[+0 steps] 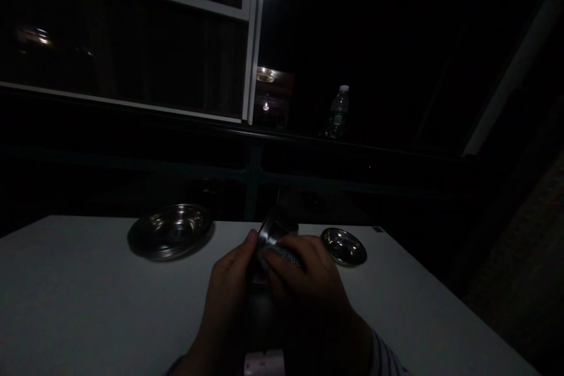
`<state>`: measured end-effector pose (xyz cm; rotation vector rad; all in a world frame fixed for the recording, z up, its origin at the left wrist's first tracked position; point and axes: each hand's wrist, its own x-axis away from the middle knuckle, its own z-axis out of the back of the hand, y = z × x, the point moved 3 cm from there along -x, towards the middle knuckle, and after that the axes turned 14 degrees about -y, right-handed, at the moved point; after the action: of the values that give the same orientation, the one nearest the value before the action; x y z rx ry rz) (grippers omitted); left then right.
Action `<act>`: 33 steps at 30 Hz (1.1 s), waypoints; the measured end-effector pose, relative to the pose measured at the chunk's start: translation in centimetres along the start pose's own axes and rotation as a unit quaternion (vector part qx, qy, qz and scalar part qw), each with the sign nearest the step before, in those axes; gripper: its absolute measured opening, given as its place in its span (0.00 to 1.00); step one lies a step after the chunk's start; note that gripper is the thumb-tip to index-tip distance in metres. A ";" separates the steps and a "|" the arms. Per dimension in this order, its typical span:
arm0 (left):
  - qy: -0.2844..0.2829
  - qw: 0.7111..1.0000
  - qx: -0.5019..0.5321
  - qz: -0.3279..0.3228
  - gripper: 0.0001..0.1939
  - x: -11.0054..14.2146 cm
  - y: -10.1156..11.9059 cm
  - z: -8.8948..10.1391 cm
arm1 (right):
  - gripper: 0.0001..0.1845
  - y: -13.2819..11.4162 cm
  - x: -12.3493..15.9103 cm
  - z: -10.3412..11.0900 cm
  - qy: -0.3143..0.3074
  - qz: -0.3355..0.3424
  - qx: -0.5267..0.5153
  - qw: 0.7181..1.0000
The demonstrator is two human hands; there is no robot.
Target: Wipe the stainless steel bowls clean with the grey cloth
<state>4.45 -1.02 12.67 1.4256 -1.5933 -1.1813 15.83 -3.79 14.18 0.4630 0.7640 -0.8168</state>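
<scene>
Between my two hands, above the white table, is a shiny metal vessel [267,235], blurred and partly covered. My left hand [231,282] grips its left side, with the thumb along the edge. The fingers of my right hand [308,270] are bent and pressed together against the vessel's near side. Under them shows a small dotted, grey patch [288,255]; whether it is a cloth or part of the metal I cannot tell. The vessel's lower part is hidden by my hands and the dark.
A wide steel bowl [170,232], perhaps stacked, sits left on the white table [110,305]. A smaller steel dish [344,247] lies right. A pale object [264,363] shows at the bottom edge. Behind, a plastic bottle [338,114] stands on the window ledge [286,132].
</scene>
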 end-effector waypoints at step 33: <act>-0.002 0.997 -0.070 0.041 0.20 0.3 -0.4 -0.3 | 0.10 0.2 0.3 -0.2 -0.015 -0.024 0.002 1.000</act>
<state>4.79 -1.40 12.37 1.2574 -1.5253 -1.2235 16.06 -3.64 13.80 0.4360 0.7482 -0.8675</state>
